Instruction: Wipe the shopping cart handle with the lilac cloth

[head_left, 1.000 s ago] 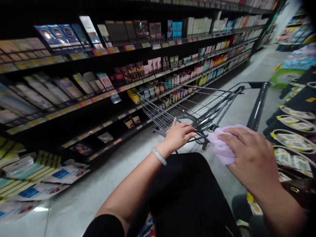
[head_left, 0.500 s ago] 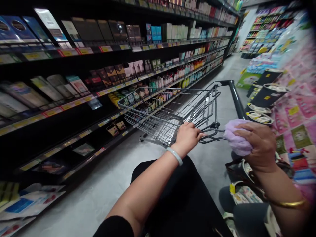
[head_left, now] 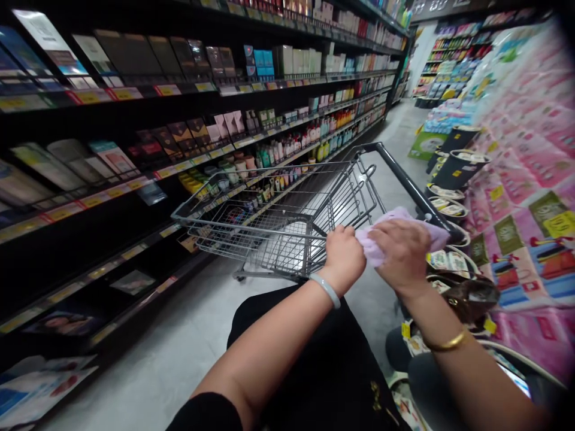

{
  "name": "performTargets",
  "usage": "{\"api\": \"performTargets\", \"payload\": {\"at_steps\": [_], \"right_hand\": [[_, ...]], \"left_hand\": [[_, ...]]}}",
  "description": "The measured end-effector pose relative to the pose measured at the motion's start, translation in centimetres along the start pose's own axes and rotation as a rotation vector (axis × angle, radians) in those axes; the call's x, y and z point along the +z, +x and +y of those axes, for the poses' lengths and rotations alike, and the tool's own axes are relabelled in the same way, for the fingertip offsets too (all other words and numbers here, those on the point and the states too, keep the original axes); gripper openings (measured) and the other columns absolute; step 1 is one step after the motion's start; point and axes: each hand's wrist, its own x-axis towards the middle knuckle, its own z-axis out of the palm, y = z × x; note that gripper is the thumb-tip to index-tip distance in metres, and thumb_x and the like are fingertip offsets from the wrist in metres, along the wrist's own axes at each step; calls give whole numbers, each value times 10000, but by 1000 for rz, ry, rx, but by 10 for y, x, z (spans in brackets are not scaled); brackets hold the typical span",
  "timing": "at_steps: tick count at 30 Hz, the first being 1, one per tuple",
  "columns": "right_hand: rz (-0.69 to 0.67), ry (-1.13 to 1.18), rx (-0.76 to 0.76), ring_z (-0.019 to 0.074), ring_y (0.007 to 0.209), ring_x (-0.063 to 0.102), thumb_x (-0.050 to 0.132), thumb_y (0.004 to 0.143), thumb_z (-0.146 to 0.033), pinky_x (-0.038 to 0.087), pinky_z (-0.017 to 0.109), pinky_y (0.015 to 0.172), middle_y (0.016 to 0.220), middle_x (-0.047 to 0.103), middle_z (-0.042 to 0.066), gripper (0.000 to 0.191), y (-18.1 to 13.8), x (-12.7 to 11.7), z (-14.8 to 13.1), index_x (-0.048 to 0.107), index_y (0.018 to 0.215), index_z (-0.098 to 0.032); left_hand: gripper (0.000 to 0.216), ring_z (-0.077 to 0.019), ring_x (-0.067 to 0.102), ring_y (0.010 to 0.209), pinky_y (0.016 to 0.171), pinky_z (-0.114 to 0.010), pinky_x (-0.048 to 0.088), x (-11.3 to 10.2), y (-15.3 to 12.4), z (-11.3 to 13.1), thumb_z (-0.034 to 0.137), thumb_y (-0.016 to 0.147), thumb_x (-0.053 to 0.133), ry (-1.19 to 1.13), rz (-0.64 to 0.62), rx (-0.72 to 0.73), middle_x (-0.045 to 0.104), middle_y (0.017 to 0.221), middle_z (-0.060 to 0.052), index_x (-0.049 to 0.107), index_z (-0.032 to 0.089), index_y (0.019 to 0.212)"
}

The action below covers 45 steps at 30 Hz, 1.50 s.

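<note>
A grey wire shopping cart point(head_left: 251, 230) stands across the aisle in front of me, its black handle point(head_left: 404, 179) to the right. My left hand point(head_left: 345, 256), with a pale bangle at the wrist, is closed around the cart's side rail. Close beside it, my right hand point(head_left: 402, 254) presses a lilac cloth point(head_left: 375, 239) against the rail near the handle end. The cloth bunches under its fingers, and one end spreads toward the handle. Part of the rail is hidden beneath the cloth and hands.
Shelves of boxed and bottled goods point(head_left: 197, 134) run along the left. On the right stand dark buckets point(head_left: 460, 167) with yellow tags and a stack of pink packages point(head_left: 521, 209). Grey floor point(head_left: 157, 353) lies between, and a green box point(head_left: 422, 143) sits farther along.
My right hand has moved left with the lilac cloth, from the handle-side corner to beside my left hand. The cart has turned slightly in view; my left hand keeps its hold.
</note>
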Motion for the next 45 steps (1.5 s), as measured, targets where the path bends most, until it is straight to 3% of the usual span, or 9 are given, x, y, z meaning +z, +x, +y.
{"api": "performTargets", "payload": {"at_steps": [6, 10, 19, 24, 27, 31, 35, 39, 45], "right_hand": [[-116, 64, -184, 227, 1204, 545, 570, 865, -229, 209, 430, 1107, 1156, 708, 12, 202, -10, 10, 20, 688, 1020, -282], [-72, 92, -56, 241, 1191, 527, 540, 878, -246, 200, 444, 1097, 1123, 707, 31, 187, -2, 23, 28, 689, 990, -264], [-139, 190, 154, 256, 1108, 526, 540, 877, -277, 280, 423, 1040, 1128, 676, 79, 232, 12, 79, -74, 660, 1064, -209], [-245, 273, -132, 242, 1096, 529, 514, 882, -257, 313, 392, 1023, 1154, 661, 79, 304, 12, 76, -33, 638, 1152, -193], [-184, 232, -41, 252, 1037, 541, 521, 872, -282, 341, 399, 997, 1076, 672, 86, 268, 13, 81, -22, 660, 1076, -178], [-30, 203, 245, 270, 1039, 533, 543, 852, -273, 320, 438, 1017, 1027, 674, 90, 212, 13, 94, -78, 673, 1001, -197], [-130, 340, -2, 255, 1154, 498, 573, 832, -249, 272, 427, 1077, 1176, 652, 57, 314, 10, 99, -125, 657, 1135, -249], [-160, 333, -127, 255, 1162, 501, 565, 849, -291, 291, 418, 1074, 1192, 649, 64, 340, 6, 101, -85, 653, 1173, -235], [-18, 240, 89, 253, 1081, 525, 532, 868, -296, 326, 425, 1052, 1071, 662, 86, 239, 6, 110, -45, 679, 1023, -188]], "left_hand": [[285, -218, 543, 893, 796, -353, 388, -8, -11, -31, 299, 957, 484, -4, -8, 56, 654, 874, -94, 737, 180, 900], [484, -219, 596, 909, 828, -341, 378, -28, -28, -80, 543, 968, 408, 39, -37, -119, 692, 876, -95, 740, 198, 897], [403, -226, 655, 885, 751, -314, 409, -30, -36, -91, 431, 992, 403, 152, -111, -216, 715, 930, -104, 714, 175, 972], [329, -213, 661, 895, 761, -315, 407, -39, -49, -100, 358, 993, 416, 137, -122, -172, 725, 947, -78, 701, 196, 965], [356, -215, 661, 900, 810, -334, 399, -47, -64, -115, 395, 996, 409, 154, -108, -222, 729, 908, -71, 700, 205, 917], [394, -227, 663, 883, 809, -347, 407, -49, -79, -125, 425, 1002, 377, 206, -69, -304, 728, 903, -77, 695, 206, 927], [334, -232, 670, 855, 745, -327, 426, -47, -84, -122, 335, 993, 391, 256, -107, -331, 724, 930, -92, 691, 194, 962], [357, -223, 672, 865, 763, -324, 425, -55, -95, -126, 372, 1004, 370, 226, -108, -299, 728, 933, -75, 687, 212, 960], [412, -227, 674, 882, 854, -357, 409, -68, -121, -144, 438, 1008, 348, 239, -109, -373, 739, 914, -66, 693, 227, 926]]}}
